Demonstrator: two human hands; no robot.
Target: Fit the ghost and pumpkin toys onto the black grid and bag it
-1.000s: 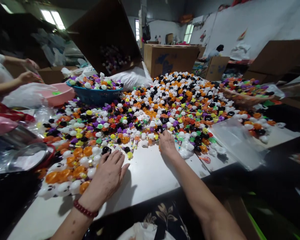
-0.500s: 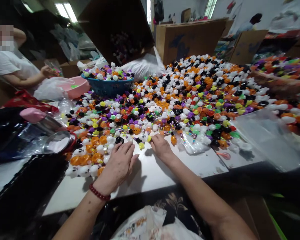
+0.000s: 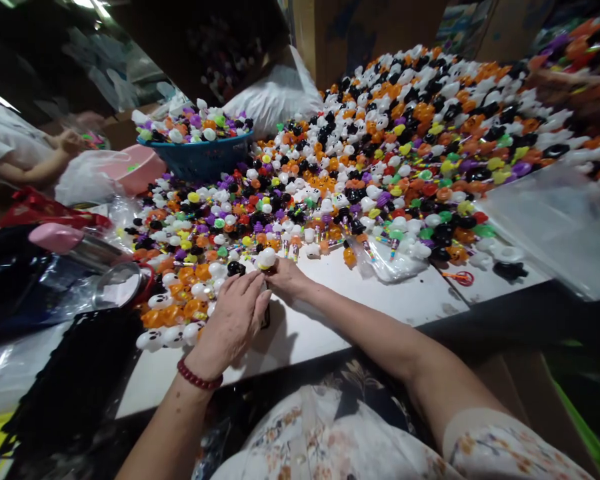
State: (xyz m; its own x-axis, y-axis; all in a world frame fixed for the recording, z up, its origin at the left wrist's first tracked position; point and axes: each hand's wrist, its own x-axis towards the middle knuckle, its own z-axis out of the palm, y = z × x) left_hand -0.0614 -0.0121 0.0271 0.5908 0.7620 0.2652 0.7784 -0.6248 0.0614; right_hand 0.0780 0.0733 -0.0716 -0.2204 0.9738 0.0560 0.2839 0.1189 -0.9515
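Note:
My left hand [image 3: 235, 310], with a dark red bead bracelet [image 3: 199, 377] at the wrist, lies palm down at the right edge of the neat rows of small orange pumpkin and white ghost figures [image 3: 177, 307]. Its fingers are stretched out; a dark edge shows beneath it. Closed fingers of my right hand [image 3: 290, 279] pinch a small white and yellow figure [image 3: 267, 259] just beyond the left fingertips. Next to this sits a black figure [image 3: 236, 268]. Behind both hands spreads a big heap of mixed plastic figures [image 3: 330, 190].
A blue basket [image 3: 200, 160] full of figures stands behind. Clear plastic bags [image 3: 387, 260] lie to the right, near orange-handled scissors [image 3: 461, 277]. A pink-lidded flask [image 3: 80, 241] and its metal cup [image 3: 117, 285] are at left. Another person's arm [image 3: 35, 163] shows far left.
My right hand has moved left, close to the left fingers, and a white and yellow figure now shows in its fingers. The view has tilted downward.

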